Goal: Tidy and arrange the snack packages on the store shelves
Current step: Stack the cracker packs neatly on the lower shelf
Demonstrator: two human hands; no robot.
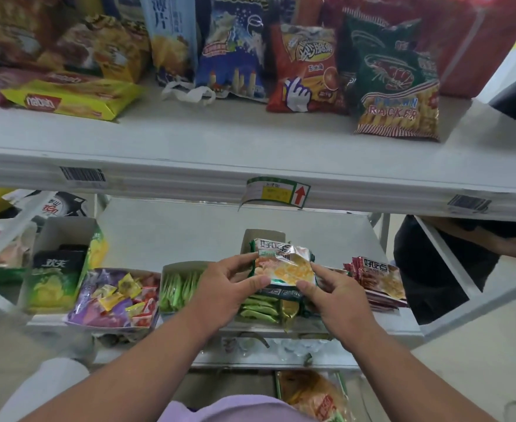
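Note:
A small green-and-white snack packet (284, 263) is held tilted up above a stack of like green packets (266, 309) on the middle shelf (189, 233). My left hand (229, 287) pinches its left edge between thumb and fingers. My right hand (332, 296) pinches its lower right corner. A stack of red packets of the same brand (375, 278) lies just right of my right hand.
Left of my hands stand a box of green sachets (180, 284), a tray of mixed candies (116, 296) and a box of dark chip bags (59, 269). The upper shelf (250, 141) carries a yellow wafer pack (71, 99), a red chip bag (308, 68) and a prawn cracker bag (393, 83).

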